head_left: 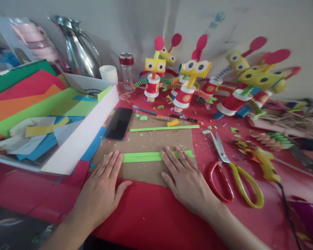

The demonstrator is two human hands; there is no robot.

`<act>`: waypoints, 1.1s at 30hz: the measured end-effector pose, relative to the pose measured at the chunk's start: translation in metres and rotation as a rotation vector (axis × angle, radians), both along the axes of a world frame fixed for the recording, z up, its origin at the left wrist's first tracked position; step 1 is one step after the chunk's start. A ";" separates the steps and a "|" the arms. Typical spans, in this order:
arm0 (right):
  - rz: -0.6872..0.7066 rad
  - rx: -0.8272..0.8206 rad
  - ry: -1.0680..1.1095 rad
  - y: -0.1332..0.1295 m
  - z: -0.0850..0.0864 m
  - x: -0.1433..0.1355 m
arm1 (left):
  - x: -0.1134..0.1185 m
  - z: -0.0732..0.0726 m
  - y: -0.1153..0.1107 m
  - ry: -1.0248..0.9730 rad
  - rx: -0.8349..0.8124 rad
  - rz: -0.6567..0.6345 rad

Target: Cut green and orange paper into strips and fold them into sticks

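A light-green paper strip (141, 157) lies crosswise on a brown cardboard sheet (146, 174), with a lengthwise line along it. My left hand (101, 184) rests flat, its fingertips on the strip's left end. On the right end lie the spread fingers of my right hand (185, 177), palm down. Neither hand grips anything. Farther back on the cardboard is a narrower green strip (164, 128). Scissors (224, 163) with one red and one yellow handle lie partly open, right of my right hand.
On the left stands a white box (80, 139) of coloured paper. A phone (119, 123) and pens (144, 110) lie behind the strips. Several paper-cup figures (185, 95) line the back. A yellow glue gun (266, 165) with a cord lies at right; a steel jug (79, 52) stands back left.
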State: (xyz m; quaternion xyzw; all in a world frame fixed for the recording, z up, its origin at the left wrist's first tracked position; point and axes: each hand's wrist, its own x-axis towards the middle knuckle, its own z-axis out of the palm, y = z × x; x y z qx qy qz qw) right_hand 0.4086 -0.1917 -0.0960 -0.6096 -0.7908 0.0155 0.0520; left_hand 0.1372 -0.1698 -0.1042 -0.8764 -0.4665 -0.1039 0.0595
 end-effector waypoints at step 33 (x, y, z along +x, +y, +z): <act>-0.071 0.063 0.027 0.001 -0.009 0.022 | 0.078 0.012 0.009 -0.029 -0.205 -0.057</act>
